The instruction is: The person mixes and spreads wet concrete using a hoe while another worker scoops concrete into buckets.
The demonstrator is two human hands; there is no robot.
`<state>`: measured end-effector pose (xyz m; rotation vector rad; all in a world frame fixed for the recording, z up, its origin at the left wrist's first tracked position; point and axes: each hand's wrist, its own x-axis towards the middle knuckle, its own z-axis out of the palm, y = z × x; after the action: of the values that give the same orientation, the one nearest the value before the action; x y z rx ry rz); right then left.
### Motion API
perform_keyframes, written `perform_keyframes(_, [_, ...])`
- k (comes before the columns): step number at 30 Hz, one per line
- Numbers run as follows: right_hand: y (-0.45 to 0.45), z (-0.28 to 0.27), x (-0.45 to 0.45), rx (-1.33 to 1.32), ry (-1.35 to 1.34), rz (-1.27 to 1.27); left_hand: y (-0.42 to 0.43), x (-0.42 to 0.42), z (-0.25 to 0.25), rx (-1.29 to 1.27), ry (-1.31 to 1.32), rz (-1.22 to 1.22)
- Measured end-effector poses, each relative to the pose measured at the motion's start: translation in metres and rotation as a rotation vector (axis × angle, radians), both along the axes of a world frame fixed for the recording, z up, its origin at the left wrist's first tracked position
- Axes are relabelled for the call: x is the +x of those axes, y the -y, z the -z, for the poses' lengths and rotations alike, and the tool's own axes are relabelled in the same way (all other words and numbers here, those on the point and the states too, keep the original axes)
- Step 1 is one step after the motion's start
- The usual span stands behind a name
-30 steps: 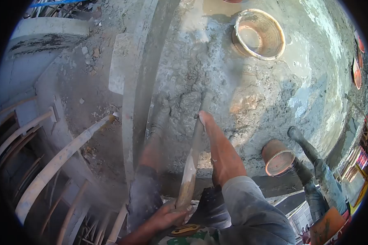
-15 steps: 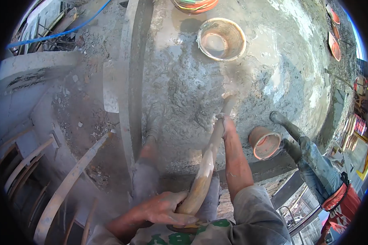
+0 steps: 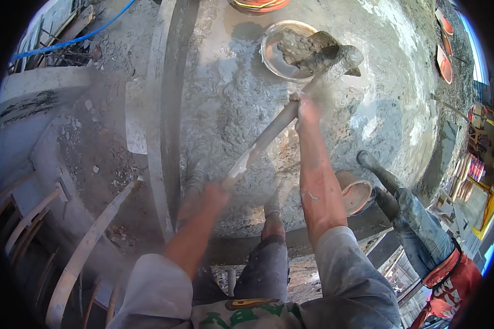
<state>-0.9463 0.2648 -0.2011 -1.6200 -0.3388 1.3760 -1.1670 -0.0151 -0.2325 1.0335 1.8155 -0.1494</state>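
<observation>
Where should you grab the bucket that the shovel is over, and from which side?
I'd probably grip the bucket's rim, coming from the picture's left. The bucket is round and opens upward, and that edge is uncovered, while the shovel and wet mix crowd the right.

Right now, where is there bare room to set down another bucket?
Wet floor between the kerb and the tub; also right of the shovel, beyond the co-worker's feet. Crowded: at the tub, with the mortar; by the small bucket, near the right forearm.
</observation>
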Motion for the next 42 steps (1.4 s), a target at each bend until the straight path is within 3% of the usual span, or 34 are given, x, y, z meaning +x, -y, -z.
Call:
perform_keyframes(1, [-0.006, -0.011, -0.002, -0.042, 0.054, -0.027, -0.006, 0.002, -0.001, 0.052, 0.016, 0.002])
perform_keyframes(3, [-0.013, -0.039, 0.000, -0.136, 0.152, -0.075, -0.017, 0.012, -0.030, -0.092, -0.015, 0.029])
perform_keyframes(5, [0.003, -0.044, 0.012, -0.066, 0.076, -0.020, -0.021, 0.017, -0.042, -0.117, -0.020, 0.052])
perform_keyframes(7, [0.030, -0.056, 0.024, 0.009, 0.025, 0.055, 0.016, 0.029, -0.039, -0.058, -0.002, 0.074])
perform_keyframes(9, [0.054, -0.081, 0.029, -0.072, 0.023, 0.166, 0.043, 0.046, -0.051, -0.135, 0.003, 0.101])
perform_keyframes(12, [0.105, -0.070, 0.053, -0.169, 0.100, 0.086, 0.079, 0.069, -0.085, -0.365, 0.077, 0.084])
perform_keyframes(16, [0.171, -0.041, 0.042, -0.180, 0.138, -0.183, 0.164, 0.114, -0.088, -0.554, 0.110, -0.135])
perform_keyframes(20, [0.190, -0.010, -0.007, -0.172, 0.077, -0.553, 0.223, 0.166, -0.087, -0.423, 0.145, -0.510])
perform_keyframes(22, [0.163, 0.026, -0.041, -0.160, 0.150, -0.666, 0.215, 0.176, -0.062, -0.392, 0.153, -0.626])
perform_keyframes(24, [0.114, 0.060, -0.077, -0.081, 0.296, -0.728, 0.145, 0.152, -0.050, -0.342, 0.169, -0.538])
perform_keyframes(25, [0.075, 0.074, -0.088, -0.009, 0.629, -1.084, 0.116, 0.134, -0.033, -0.283, 0.314, -0.565])
perform_keyframes(26, [0.042, 0.096, -0.100, 0.045, 0.703, -1.122, 0.093, 0.119, -0.005, -0.188, 0.387, -0.478])
perform_keyframes(29, [-0.050, 0.158, -0.126, -0.037, 0.607, -0.978, 0.032, 0.080, 0.011, -0.187, 0.720, -0.655])
perform_keyframes(31, [-0.056, 0.154, -0.130, -0.184, 0.376, -0.865, 0.023, 0.062, 0.013, -0.161, 0.972, -0.886])
perform_keyframes(32, [-0.040, 0.158, -0.130, -0.239, 0.374, -0.853, 0.020, 0.054, -0.001, -0.175, 0.825, -0.760])
perform_keyframes(35, [-0.016, 0.150, -0.115, -0.364, 0.377, -0.793, 0.038, 0.061, -0.041, -0.109, 0.841, -0.795])
perform_keyframes(38, [0.035, 0.137, -0.108, -0.424, 0.225, -0.746, 0.085, 0.055, -0.080, 0.034, 0.668, -0.614])
perform_keyframes(40, [0.083, 0.138, -0.110, -0.514, 0.201, -0.717, 0.096, 0.030, -0.129, -0.202, 0.648, -0.619])
perform_keyframes(42, [0.120, 0.135, -0.113, -0.610, 0.151, -0.662, 0.102, 0.014, -0.138, -0.292, 0.555, -0.578])
